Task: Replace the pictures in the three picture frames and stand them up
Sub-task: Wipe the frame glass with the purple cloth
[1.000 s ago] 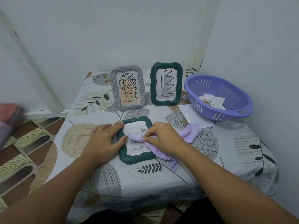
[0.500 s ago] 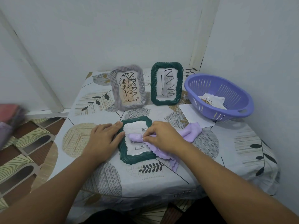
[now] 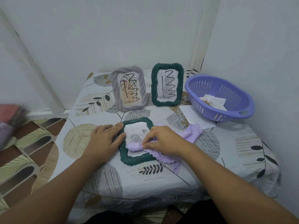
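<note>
A dark green picture frame lies flat, face up, near the table's front, showing a pale picture with grey roses. My left hand rests flat on the frame's left edge with straight fingers. My right hand pinches a lilac cloth and holds it on the lower part of the frame's glass. Behind, a grey frame and a second green frame stand upright, both scribbled over with black lines.
A purple slotted basket with a printed picture inside stands at the back right, on a white sheet of paper. The leaf-patterned tablecloth hangs over the table's edges. Walls close off the back and right.
My right hand has dragged the cloth down the glass towards me, uncovering the rose picture's upper part. My left hand has stayed on the frame's left edge.
</note>
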`<action>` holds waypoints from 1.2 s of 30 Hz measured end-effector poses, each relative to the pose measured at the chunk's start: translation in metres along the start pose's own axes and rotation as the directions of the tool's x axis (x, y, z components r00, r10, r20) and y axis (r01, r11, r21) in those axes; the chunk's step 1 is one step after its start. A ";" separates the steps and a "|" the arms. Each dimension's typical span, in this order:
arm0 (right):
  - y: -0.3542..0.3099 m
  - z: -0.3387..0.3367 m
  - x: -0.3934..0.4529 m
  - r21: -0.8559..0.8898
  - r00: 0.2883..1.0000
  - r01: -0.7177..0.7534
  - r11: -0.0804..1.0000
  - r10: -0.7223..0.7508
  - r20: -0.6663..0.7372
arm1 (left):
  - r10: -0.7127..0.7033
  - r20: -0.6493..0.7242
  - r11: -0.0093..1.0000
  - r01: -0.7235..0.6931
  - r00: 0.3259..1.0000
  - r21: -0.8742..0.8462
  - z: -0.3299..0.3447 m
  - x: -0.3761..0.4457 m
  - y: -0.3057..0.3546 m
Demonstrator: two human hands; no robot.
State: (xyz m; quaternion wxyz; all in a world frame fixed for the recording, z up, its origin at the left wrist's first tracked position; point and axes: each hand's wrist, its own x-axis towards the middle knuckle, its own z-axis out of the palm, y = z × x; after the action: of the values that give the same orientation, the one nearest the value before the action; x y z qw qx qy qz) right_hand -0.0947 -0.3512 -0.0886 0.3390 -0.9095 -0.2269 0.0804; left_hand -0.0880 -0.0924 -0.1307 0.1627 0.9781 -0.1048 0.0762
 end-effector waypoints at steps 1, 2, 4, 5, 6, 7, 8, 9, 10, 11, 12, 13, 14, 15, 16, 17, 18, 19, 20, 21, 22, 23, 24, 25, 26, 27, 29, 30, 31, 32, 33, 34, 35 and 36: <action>0.001 -0.003 0.000 -0.003 1.000 0.000 1.000 0.000 0.014 | 0.000 0.001 1.000 0.000 1.000 0.001 0.000 0.000 0.000; 0.002 -0.003 0.002 -0.008 1.000 -0.002 1.000 0.002 -0.001 | 0.000 0.002 1.000 0.000 1.000 0.003 0.000 0.000 0.000; 0.002 0.001 0.006 -0.033 0.997 -0.014 0.999 0.011 -0.077 | 0.000 0.006 1.000 0.000 1.000 0.003 0.000 0.001 0.000; 0.001 0.004 0.007 -0.045 0.995 -0.017 0.999 0.012 -0.103 | 0.000 0.006 1.000 0.000 1.000 -0.001 0.000 0.000 0.000; 0.000 0.007 0.006 -0.048 0.994 -0.013 0.999 0.008 -0.107 | -0.001 0.004 1.000 0.001 1.000 -0.003 0.000 0.000 0.000; 0.000 0.007 0.004 -0.037 0.996 0.000 0.999 -0.003 -0.089 | 0.000 0.001 1.000 0.000 1.000 -0.004 0.000 0.000 0.000; 0.002 0.006 0.002 -0.014 0.998 0.013 1.000 -0.013 -0.055 | 0.001 0.000 1.000 -0.001 1.000 -0.004 0.000 0.000 -0.001; 0.004 0.002 -0.001 0.006 1.000 0.017 1.000 -0.017 -0.018 | 0.002 -0.001 1.000 -0.002 1.000 -0.003 0.000 0.000 -0.001; 0.006 -0.001 -0.002 0.016 1.000 0.015 1.000 -0.015 0.007 | 0.001 -0.002 1.000 -0.001 1.000 -0.002 0.000 0.000 -0.001; 0.006 -0.003 -0.002 0.016 1.000 0.010 1.000 -0.010 0.009 | 0.001 0.000 1.000 -0.001 1.000 0.001 0.000 0.001 -0.001; 0.006 -0.002 0.000 0.002 1.000 0.005 1.000 -0.005 -0.014 | 0.003 0.002 1.000 -0.003 1.000 0.005 0.001 0.001 -0.001; 0.003 0.001 0.002 -0.031 0.998 0.000 1.000 -0.002 -0.055 | 0.004 0.003 1.000 -0.004 1.000 0.007 0.001 0.001 -0.001; -0.001 0.005 0.006 -0.070 0.995 -0.006 0.998 -0.001 -0.095 | 0.004 0.001 1.000 -0.004 1.000 0.006 0.001 0.001 -0.001; -0.005 0.010 0.008 -0.089 0.993 -0.008 0.996 -0.002 -0.117 | 0.004 -0.004 1.000 -0.004 1.000 0.004 0.001 0.001 -0.001; -0.009 0.014 0.009 -0.084 0.994 0.000 0.996 -0.010 -0.112 | 0.003 -0.010 1.000 -0.003 1.000 0.002 0.001 0.000 0.000; -0.011 0.016 0.008 -0.063 0.997 0.019 0.998 -0.024 -0.077 | 0.005 -0.015 1.000 -0.005 1.000 0.002 0.000 0.000 0.000; -0.011 0.015 0.006 -0.037 0.999 0.038 0.999 -0.039 -0.024 | 0.006 -0.015 1.000 -0.006 1.000 0.000 -0.001 0.000 0.001; -0.010 0.012 0.003 -0.013 0.998 0.048 0.999 -0.048 0.030 | 0.006 -0.013 1.000 -0.006 1.000 -0.001 -0.001 0.000 0.002; -0.008 0.008 0.001 0.002 0.997 0.049 0.999 -0.049 0.064 | 0.004 -0.010 1.000 -0.004 1.000 -0.001 -0.001 0.000 0.002; -0.006 0.004 0.001 0.012 0.997 0.042 0.999 -0.043 0.069 | 0.001 -0.006 1.000 -0.001 1.000 0.000 -0.001 0.000 0.001; -0.005 0.003 0.002 0.009 0.998 0.036 0.999 -0.036 0.047 | 0.000 -0.003 1.000 0.000 1.000 0.002 -0.001 0.001 0.001; -0.006 0.004 0.006 -0.019 0.999 0.037 0.999 -0.036 0.008 | -0.001 0.000 1.000 0.001 1.000 0.005 0.000 0.001 0.000; -0.008 0.007 0.009 -0.060 0.999 0.039 0.997 -0.041 -0.031 | -0.002 0.000 1.000 0.002 1.000 0.005 0.001 0.001 -0.001; -0.011 0.012 0.012 -0.089 0.997 0.043 0.995 -0.048 -0.056 | -0.001 -0.003 1.000 0.001 1.000 0.004 0.002 0.001 -0.002; -0.013 0.015 0.013 -0.095 0.997 0.047 0.994 -0.053 -0.062 | 0.000 -0.006 1.000 0.000 1.000 0.001 0.002 0.002 -0.002; -0.015 0.016 0.012 -0.074 0.997 0.051 0.996 -0.055 -0.049 | 0.002 -0.010 1.000 -0.002 1.000 -0.001 0.001 0.001 -0.001; -0.013 0.009 0.008 -0.005 0.999 0.047 0.999 -0.047 0.023 | 0.008 -0.017 1.000 -0.008 1.000 0.000 0.000 0.001 0.000; -0.011 0.004 0.007 0.010 0.997 0.047 0.999 -0.047 0.057 | 0.009 -0.019 1.000 -0.009 1.000 0.001 0.000 0.000 0.000; -0.009 0.000 0.007 0.009 0.996 0.046 0.999 -0.047 0.069 | 0.010 -0.019 1.000 -0.010 1.000 0.003 0.000 0.000 0.001; -0.008 0.000 0.008 -0.009 0.998 0.046 0.999 -0.045 0.053 | 0.010 -0.017 1.000 -0.010 1.000 0.004 0.000 0.001 0.000; -0.008 0.002 0.011 -0.044 0.999 0.046 0.998 -0.045 0.015 | 0.009 -0.012 1.000 -0.009 1.000 0.004 0.000 0.001 0.000; -0.010 0.007 0.013 -0.082 0.999 0.046 0.996 -0.048 -0.026 | 0.007 -0.008 1.000 -0.007 1.000 0.002 0.000 0.001 0.000; -0.013 0.012 0.015 -0.104 0.997 0.049 0.993 -0.055 -0.051 | 0.007 -0.007 1.000 -0.007 1.000 -0.001 0.000 0.001 0.000; -0.016 0.016 0.015 -0.103 0.997 0.058 0.993 -0.064 -0.050 | 0.008 -0.008 1.000 -0.008 1.000 -0.004 0.001 0.001 -0.001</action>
State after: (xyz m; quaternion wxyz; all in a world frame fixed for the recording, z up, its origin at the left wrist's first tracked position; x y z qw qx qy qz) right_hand -0.0918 -0.3241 -0.0899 0.3005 -0.9200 -0.2493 0.0340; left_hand -0.0870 -0.0922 -0.1312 0.1647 0.9771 -0.1082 0.0803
